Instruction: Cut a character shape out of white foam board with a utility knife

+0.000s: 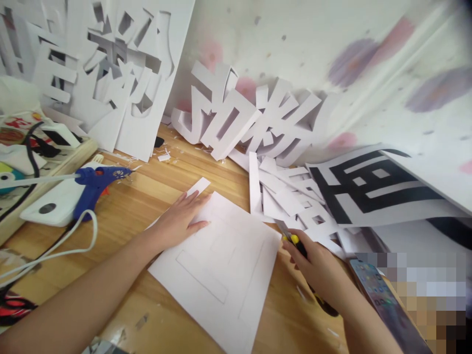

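A white foam board (pixel 217 255) with faint pencil outlines lies tilted on the wooden table. My left hand (pixel 182 216) rests flat on its upper left part, fingers spread toward a small white strip (pixel 199 187) at the board's far edge. In my right hand (pixel 313 260) is a yellow and black utility knife (pixel 295 241), gripped with its blade pointing up and left. The blade is close to the board's right corner; whether it touches the board I cannot tell.
Cut white foam letters (pixel 228 113) lean against the wall, with loose pieces (pixel 291 191) before them. A blue glue gun (pixel 90 187) lies at left. At right are a printed black character sheet (pixel 376 182) and a phone (pixel 383 305).
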Demonstrator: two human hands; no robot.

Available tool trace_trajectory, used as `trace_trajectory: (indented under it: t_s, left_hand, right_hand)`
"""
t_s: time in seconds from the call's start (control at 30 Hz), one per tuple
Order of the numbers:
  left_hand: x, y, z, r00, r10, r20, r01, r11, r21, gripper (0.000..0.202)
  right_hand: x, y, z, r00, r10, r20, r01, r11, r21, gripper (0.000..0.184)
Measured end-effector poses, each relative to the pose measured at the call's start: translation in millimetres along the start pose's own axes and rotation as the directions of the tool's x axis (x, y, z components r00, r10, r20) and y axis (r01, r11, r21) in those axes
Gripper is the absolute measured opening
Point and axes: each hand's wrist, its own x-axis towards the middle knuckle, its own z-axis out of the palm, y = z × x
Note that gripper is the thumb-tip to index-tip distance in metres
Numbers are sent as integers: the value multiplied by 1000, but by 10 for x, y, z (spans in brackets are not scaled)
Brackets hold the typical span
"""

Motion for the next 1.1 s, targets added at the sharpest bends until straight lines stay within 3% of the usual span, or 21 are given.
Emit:
trace_trajectory:
  t_s: [0.1,0.17,0.33,0.43,0.53,0.63,0.7,0.73,0.77,0.83,0.93,1.1]
  left_hand:
    - [21,-46,-60,993,98,60,-94,993,-70,58]
    - [36,-52,-106,987,133,92,-123,987,-108,56]
    - [110,-83,-153,977,181,116,-166,978,-128,70]
    - [217,-138,-178,978,156,141,-144,985,-95,87]
    - [342,-132,-218,986,76,150,-78,997,5,88]
    - [409,-24,-194,997,0,80,-5,998,61,80]
    - [391,92,-124,996,-89,30,87,995,58,72]
    - [362,159,-81,991,-136,15,135,989,54,67]
    - [323,228,-37,986,-168,7,167,984,54,61]
    - [226,369,40,978,-208,6,208,977,51,54]
    - [87,561,118,982,-180,64,174,981,85,59]
    - [-30,726,252,997,-31,75,20,990,141,74]
  right_hand:
    - [54,69,39,997,-6,-76,4,1000,-24,45]
    - [47,69,47,998,-45,-52,44,998,-34,45]
    - [-82,-22,-41,988,-63,142,53,996,68,35]
    - [-172,-60,-91,950,-146,277,87,973,214,29]
    - [-245,-88,-61,878,-244,411,61,910,411,30]
    - [-298,-147,18,730,-399,554,-20,799,601,32]
    - [-331,-210,54,651,-465,601,-31,774,632,34]
    - [-349,-245,62,640,-468,609,-12,786,618,35]
    - [-367,-281,64,646,-458,610,19,809,588,36]
    - [-406,-345,58,707,-418,571,130,870,476,34]
    - [-457,-409,62,791,-398,465,339,917,208,21]
    - [-480,-429,119,789,-464,402,530,846,-64,16]
